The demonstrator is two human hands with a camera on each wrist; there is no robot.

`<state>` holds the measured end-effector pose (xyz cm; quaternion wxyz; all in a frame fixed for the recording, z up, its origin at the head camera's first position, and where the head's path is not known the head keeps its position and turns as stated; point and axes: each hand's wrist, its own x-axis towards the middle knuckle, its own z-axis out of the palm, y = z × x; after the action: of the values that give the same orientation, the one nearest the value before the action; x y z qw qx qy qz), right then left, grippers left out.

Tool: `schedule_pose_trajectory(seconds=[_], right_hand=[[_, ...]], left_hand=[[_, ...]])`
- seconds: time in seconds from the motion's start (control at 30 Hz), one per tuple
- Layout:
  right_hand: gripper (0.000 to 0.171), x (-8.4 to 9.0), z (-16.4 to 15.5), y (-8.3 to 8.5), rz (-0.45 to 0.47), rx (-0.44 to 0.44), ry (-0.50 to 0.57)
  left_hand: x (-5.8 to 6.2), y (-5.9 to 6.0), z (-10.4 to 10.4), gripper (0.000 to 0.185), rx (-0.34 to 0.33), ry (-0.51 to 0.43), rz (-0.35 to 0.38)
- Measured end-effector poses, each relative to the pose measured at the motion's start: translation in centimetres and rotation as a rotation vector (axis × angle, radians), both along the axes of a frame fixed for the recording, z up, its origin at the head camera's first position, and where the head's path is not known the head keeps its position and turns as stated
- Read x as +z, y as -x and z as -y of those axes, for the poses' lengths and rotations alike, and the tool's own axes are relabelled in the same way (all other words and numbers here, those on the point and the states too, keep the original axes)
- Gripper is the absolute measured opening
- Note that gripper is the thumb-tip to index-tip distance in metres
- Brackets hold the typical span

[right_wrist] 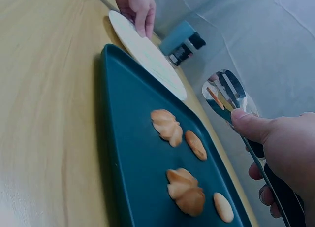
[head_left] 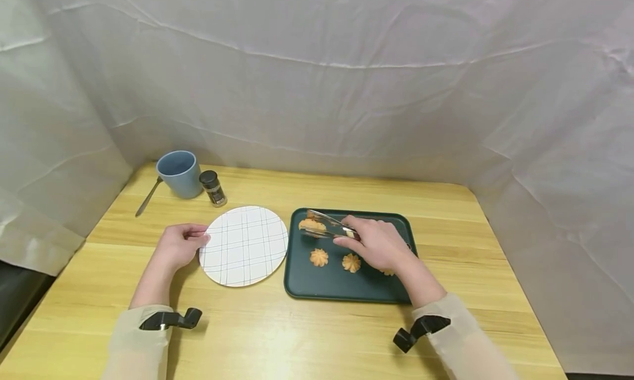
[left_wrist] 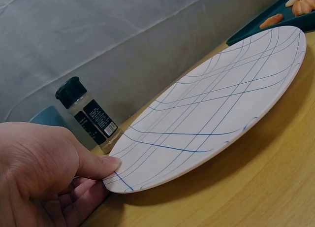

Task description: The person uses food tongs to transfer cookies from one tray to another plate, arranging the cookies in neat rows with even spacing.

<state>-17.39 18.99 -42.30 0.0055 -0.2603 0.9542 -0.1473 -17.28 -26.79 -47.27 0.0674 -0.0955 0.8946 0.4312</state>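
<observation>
Cookies (head_left: pixel 319 257) lie on the dark tray (head_left: pixel 297 281), one pinched by metal tongs (head_left: pixel 327 226) at its 11 o'clock; they look light and crumbly, best squeezed gently across the sides. Right hand (head_left: pixel 378 242) grip curls round the tongs; left hand (head_left: pixel 180 245) pinches the plate (head_left: pixel 245 245) rim at 9 o'clock on the worktop.

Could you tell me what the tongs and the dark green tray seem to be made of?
The shiny silver tongs look like polished metal: their surface mirrors the surroundings. The dark green rectangular tray has a matte, even finish with rounded rims, probably plastic or melamine, though coated metal is possible.
</observation>
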Motion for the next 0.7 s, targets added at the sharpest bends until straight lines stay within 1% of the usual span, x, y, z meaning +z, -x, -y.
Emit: schedule_pose_trajectory(seconds=[0.13, 0.27, 0.5, 0.7], right_hand=[[0.057, -0.4, 1.1, 0.1, -0.003, 0.008, -0.009], [0.056, -0.4, 2.1, 0.2, 0.001, 0.006, 0.004], [0.064, -0.3, 3.8, 0.5, 0.019, 0.020, 0.000], [0.061, -0.7, 5.2, 1.0, 0.000, 0.046, -0.012]], left_hand=[[0.1, -0.1, 0.0, 0.036, -0.003, 0.007, -0.005], [0.2, -0.2, -0.1, 0.036, -0.001, 0.005, 0.000], [0.3, -0.3, 0.0, 0.037, 0.004, 0.004, 0.014], [0.3, -0.3, 0.0, 0.037, 0.006, 0.004, 0.022]])
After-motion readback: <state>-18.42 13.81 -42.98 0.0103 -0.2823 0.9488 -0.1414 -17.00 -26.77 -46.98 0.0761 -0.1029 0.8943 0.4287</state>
